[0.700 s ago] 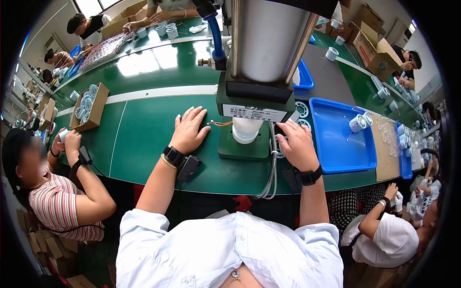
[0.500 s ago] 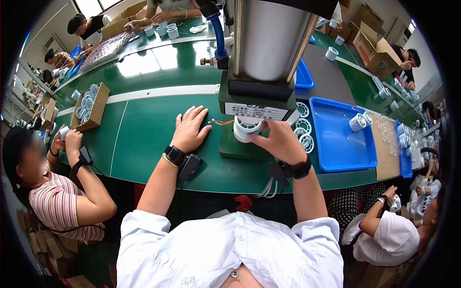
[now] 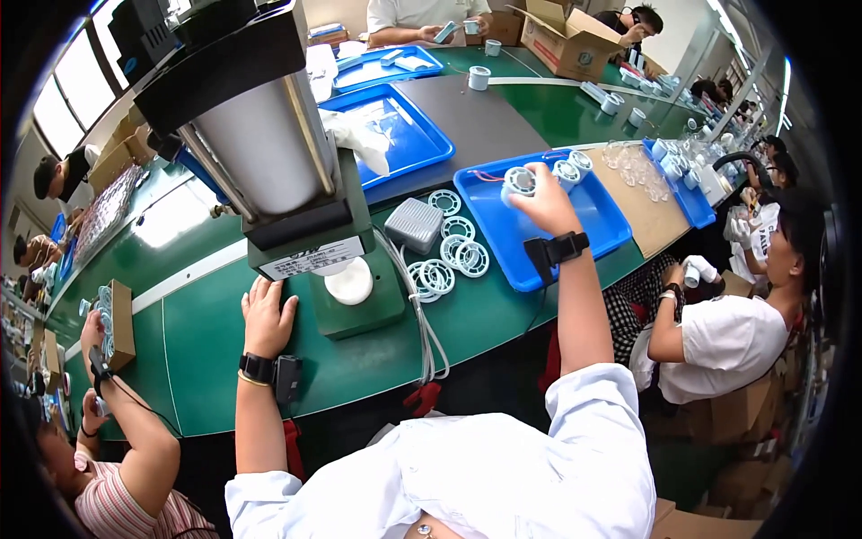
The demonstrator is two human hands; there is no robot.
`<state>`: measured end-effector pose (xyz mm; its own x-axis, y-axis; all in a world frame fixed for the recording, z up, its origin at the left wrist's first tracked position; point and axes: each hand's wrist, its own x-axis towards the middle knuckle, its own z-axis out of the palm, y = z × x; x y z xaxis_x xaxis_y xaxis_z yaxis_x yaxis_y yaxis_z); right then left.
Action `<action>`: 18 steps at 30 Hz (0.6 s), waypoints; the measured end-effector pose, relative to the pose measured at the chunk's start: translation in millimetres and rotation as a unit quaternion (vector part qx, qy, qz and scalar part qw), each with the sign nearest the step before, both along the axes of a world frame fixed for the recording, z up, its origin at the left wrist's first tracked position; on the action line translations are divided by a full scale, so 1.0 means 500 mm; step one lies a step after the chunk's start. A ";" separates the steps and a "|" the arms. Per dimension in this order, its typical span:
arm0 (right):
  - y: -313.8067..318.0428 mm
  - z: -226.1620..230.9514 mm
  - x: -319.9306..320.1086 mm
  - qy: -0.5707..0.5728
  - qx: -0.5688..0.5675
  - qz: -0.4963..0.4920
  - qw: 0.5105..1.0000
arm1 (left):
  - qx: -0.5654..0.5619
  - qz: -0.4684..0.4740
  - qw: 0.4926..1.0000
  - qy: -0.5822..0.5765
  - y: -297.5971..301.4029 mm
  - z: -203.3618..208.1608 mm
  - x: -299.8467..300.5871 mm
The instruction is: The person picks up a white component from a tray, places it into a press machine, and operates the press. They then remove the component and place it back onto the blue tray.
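Observation:
My right hand [image 3: 549, 205] is closed around a white cylindrical part [image 3: 519, 182] with a slotted ring on its end, held over a blue tray [image 3: 507, 244]. Beside it in the tray stand similar white cylinders [image 3: 568, 172], and reddish wires show near the far rim. Palm down on the green table, my left hand [image 3: 267, 318] lies with its fingers stretched, left of the press [image 3: 310, 235]. A round white seat [image 3: 348, 283] sits on the green press base with nothing on top of it.
Several loose slotted rings [image 3: 470, 258] and a grey ribbed box [image 3: 414, 225] lie between press and tray. Grey cables [image 3: 422, 328] hang over the table's front edge. A second blue tray [image 3: 409, 135] is behind. Co-workers sit on both sides and across.
The view has swung to the right. My right hand has carried the white cylindrical part from the press base to the blue tray. My left hand stays on the table.

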<state>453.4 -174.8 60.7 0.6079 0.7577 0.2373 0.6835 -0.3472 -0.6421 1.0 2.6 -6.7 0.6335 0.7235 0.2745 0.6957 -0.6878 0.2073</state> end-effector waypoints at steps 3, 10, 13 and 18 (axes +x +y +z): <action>-0.040 -0.048 0.123 -0.064 -0.050 -0.035 0.996 | 0.000 -0.002 1.000 -0.005 0.000 -0.005 0.009; -0.028 -0.065 0.105 -0.035 0.075 -0.009 0.997 | 0.012 0.015 1.000 -0.014 -0.001 -0.005 0.000; -0.027 -0.015 -0.021 0.301 0.199 0.081 0.929 | -0.032 0.033 0.999 0.001 -0.004 0.009 -0.002; -0.030 -0.060 -0.201 0.401 0.204 0.212 0.867 | -0.038 0.024 0.999 0.013 -0.002 0.009 0.014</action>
<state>353.0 -189.8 30.6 0.3882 0.9063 0.1671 -0.0299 0.1937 -0.9806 8.0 1.8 -2.0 0.6046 0.7708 0.2008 0.7328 -0.6371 0.2392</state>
